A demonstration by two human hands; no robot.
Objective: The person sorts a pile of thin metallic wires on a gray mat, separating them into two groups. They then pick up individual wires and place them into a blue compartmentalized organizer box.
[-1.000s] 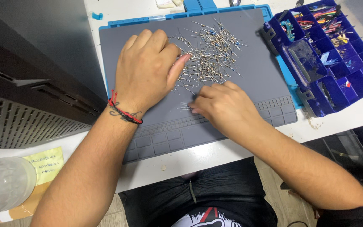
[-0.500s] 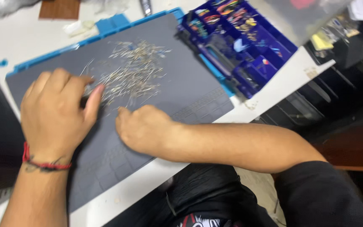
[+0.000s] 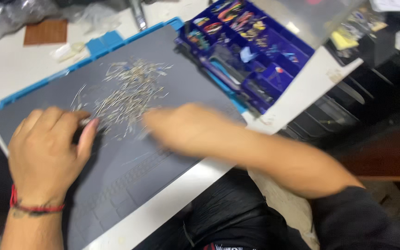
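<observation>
The pile of thin metal pins (image 3: 128,95) was scattered mid-way across the grey work mat (image 3: 163,55). Left hand (image 3: 47,148) lay flat on the mat at the pile's near edge, fingers together, thumb touching stray pins. Right hand (image 3: 181,127) was just beside the pile, too blurred to tell its fingers. A blue parts organizer (image 3: 251,51) sat past the mat's far side.

My right hand (image 3: 181,122) is now a blur across the grey mat (image 3: 153,162), up beside the near edge of the pile of thin metal leads (image 3: 126,95); half a second ago it lay curled lower on the mat, clear of the pile. My left hand (image 3: 49,150) sits lower and further left in view. My head has tilted, so the mat slants and the blue parts box (image 3: 251,51) shows more centrally.
</observation>
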